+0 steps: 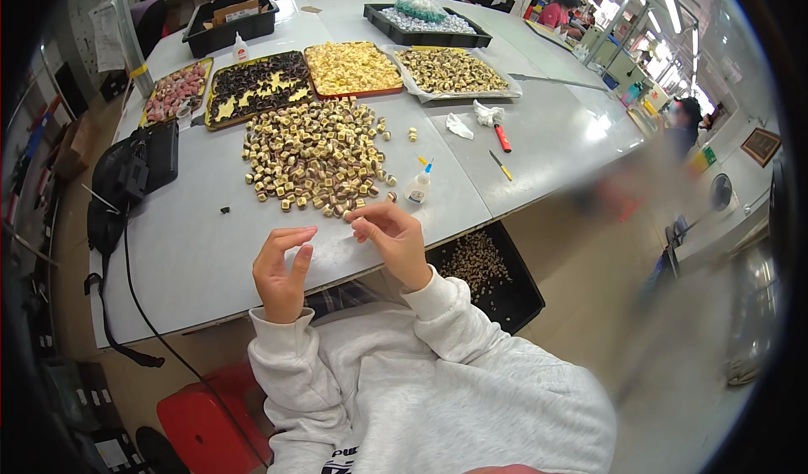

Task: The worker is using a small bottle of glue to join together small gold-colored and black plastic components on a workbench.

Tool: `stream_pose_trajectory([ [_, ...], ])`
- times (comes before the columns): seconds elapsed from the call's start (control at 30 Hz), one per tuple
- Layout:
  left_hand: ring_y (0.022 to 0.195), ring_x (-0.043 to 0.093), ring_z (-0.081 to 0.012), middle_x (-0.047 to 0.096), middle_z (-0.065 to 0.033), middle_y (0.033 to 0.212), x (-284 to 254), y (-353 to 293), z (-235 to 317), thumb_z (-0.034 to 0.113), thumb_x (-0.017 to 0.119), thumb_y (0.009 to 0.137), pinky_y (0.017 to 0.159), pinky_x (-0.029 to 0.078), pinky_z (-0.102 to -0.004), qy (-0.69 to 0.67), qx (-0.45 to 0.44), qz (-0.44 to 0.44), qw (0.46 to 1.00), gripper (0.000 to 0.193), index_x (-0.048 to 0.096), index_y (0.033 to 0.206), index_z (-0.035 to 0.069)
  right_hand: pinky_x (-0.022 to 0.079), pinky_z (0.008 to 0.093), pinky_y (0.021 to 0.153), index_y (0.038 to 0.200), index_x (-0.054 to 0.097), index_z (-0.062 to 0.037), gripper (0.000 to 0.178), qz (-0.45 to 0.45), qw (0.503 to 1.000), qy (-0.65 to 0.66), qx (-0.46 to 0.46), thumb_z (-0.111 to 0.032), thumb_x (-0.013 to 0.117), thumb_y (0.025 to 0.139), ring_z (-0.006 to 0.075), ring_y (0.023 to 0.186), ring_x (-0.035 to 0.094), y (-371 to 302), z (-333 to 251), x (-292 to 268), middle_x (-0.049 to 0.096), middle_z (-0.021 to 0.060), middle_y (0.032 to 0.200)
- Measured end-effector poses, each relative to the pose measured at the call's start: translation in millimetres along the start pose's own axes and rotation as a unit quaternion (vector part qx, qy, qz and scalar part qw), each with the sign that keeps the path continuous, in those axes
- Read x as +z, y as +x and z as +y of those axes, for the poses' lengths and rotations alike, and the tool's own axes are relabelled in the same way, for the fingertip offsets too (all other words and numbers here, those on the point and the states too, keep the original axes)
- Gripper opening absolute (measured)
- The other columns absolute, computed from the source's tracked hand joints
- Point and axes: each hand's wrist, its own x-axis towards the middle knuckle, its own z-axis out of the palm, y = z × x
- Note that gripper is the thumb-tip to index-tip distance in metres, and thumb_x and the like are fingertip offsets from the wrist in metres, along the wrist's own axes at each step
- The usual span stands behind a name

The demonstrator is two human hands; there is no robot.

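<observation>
My left hand (284,274) is held above the near edge of the table, its thumb and fingers apart and nothing between them. Close beside it, my right hand (394,243) has thumb and fingertips drawn together in a pinch; whatever may be between them is too small to make out. Just beyond both hands spreads a loose pile of small cream-and-brown block-shaped pieces (316,154). A small clear squeeze bottle with a blue needle tip (417,188) stands upright beyond my right hand.
Behind the pile lie trays of pink pieces (177,93), dark pieces (257,84), cream pieces (353,66) and two-tone pieces (454,68). A yellow-handled blade (502,168) and red-handled tool (502,138) lie right. A black bin (513,306) sits below the table edge; a black bag (126,175) lies left.
</observation>
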Motion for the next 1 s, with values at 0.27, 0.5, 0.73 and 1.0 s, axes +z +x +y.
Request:
stream_pose_trajectory([
  [0.27, 0.093, 0.061, -0.0207, 0.065, -0.0134, 0.098, 1.3, 0.2, -0.4, 0.004, 0.062, 0.087, 0.086, 0.046, -0.0307, -0.012, -0.004, 0.019, 1.000, 0.011, 0.064, 0.096, -0.001, 0.051, 0.0257, 0.077, 0.113, 0.059, 0.0031, 0.025, -0.004, 0.997, -0.047, -0.054, -0.002, 0.061, 0.089, 0.0132, 0.085, 0.063, -0.1, -0.6, 0.6, 0.065, 0.0098, 0.105],
  [0.5, 0.092, 0.061, -0.0200, 0.065, -0.0128, 0.098, -0.6, -2.6, 0.0, 0.003, 0.061, 0.087, 0.085, 0.046, -0.0295, -0.010, -0.003, 0.024, 1.000, 0.010, 0.064, 0.096, -0.001, 0.051, 0.0249, 0.079, 0.112, 0.060, 0.0023, 0.024, -0.003, 0.995, -0.085, -0.051, -0.002, 0.060, 0.089, 0.0141, 0.089, 0.064, 8.3, -1.3, 7.7, 0.065, 0.0091, 0.105],
  [0.73, 0.081, 0.060, -0.0151, 0.066, -0.0088, 0.093, 2.4, 1.4, -4.8, 0.003, 0.063, 0.086, 0.076, 0.047, -0.0263, 0.006, 0.011, 0.035, 0.999, 0.011, 0.067, 0.096, 0.002, 0.052, 0.0241, 0.078, 0.120, 0.057, 0.0012, 0.030, 0.002, 0.949, -0.291, -0.117, -0.001, 0.057, 0.090, 0.0144, 0.092, 0.066, 71.2, 1.0, 0.9, 0.067, 0.0108, 0.106],
  [1.0, 0.079, 0.061, -0.0160, 0.067, -0.0073, 0.092, 2.3, 5.2, -5.0, 0.002, 0.062, 0.085, 0.074, 0.048, -0.0267, 0.022, 0.003, 0.078, 0.997, 0.011, 0.067, 0.095, 0.002, 0.050, 0.0223, 0.068, 0.105, 0.061, 0.0043, 0.019, 0.120, 0.969, -0.187, -0.107, -0.010, 0.055, 0.094, 0.0135, 0.079, 0.064, 11.3, -11.7, -30.1, 0.067, 0.0092, 0.085],
])
